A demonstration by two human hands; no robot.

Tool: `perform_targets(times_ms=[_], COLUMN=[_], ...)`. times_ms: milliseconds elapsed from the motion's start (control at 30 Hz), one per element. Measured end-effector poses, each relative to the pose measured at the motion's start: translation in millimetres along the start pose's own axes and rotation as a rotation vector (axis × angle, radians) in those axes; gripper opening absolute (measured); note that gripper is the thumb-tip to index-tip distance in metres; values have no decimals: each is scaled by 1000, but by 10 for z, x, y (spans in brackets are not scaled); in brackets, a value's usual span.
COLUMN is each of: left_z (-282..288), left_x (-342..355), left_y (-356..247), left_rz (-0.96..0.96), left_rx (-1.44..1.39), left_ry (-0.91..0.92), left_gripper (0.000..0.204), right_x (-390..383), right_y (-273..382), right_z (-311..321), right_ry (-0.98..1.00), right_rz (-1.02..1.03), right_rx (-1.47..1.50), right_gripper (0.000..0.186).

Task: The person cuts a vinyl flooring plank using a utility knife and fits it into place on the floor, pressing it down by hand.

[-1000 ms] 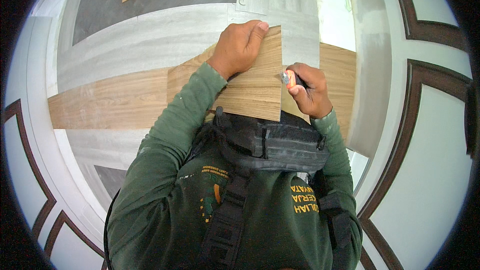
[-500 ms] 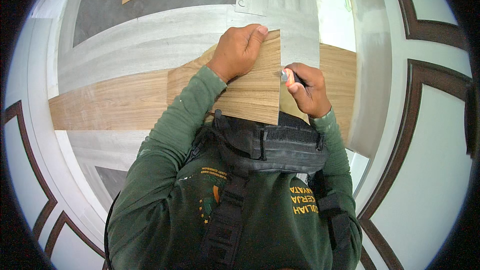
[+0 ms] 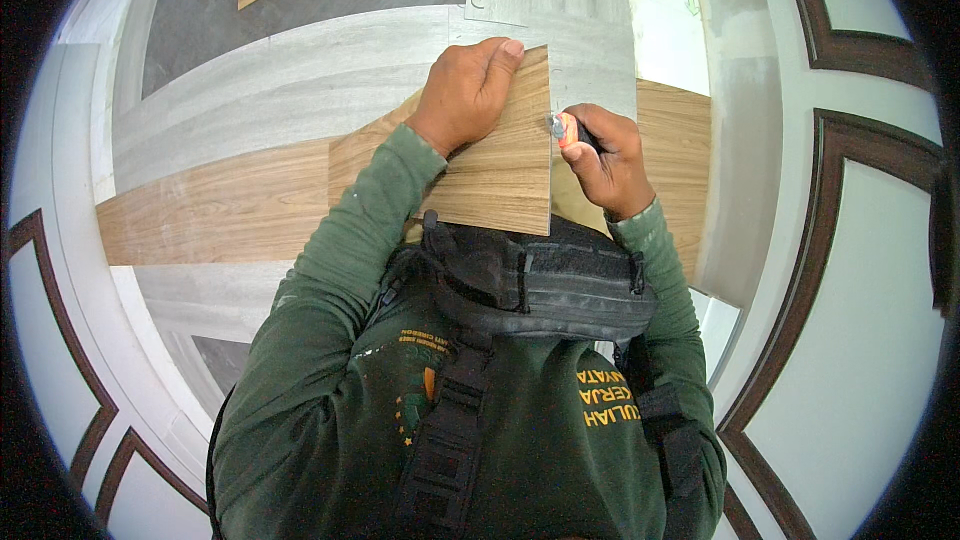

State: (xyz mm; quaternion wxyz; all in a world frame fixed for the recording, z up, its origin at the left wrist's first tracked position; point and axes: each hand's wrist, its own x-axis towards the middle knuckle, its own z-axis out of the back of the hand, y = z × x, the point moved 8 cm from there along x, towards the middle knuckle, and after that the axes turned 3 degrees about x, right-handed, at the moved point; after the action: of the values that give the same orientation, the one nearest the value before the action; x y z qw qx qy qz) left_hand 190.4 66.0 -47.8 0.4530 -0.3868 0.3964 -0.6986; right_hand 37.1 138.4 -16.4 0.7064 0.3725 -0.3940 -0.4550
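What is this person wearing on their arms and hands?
Both arms are covered by long dark green sleeves with ribbed cuffs that end at the wrists. The left hand and right hand are bare, with no gloves. No watch or ring can be made out.
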Motion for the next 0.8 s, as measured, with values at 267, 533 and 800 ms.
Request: perform_targets(times_ms=[267,533,800], left_z=[-76,33,-22], left_x=[-30,24,16], left_y=[74,-45,-10], left_rz=[0,-12,1], left_rx=[-45,37,-1], left_ry=[0,7,19], left_gripper=[43,43,42], right_x=[98,8,58], right_y=[-96,-70,-34], right_z=[48,47,34], right_ry=[-31,-6,48], right_rz=[-34,-121,-86], right_rx=[-19,121,19], right_gripper=[26,29,32])
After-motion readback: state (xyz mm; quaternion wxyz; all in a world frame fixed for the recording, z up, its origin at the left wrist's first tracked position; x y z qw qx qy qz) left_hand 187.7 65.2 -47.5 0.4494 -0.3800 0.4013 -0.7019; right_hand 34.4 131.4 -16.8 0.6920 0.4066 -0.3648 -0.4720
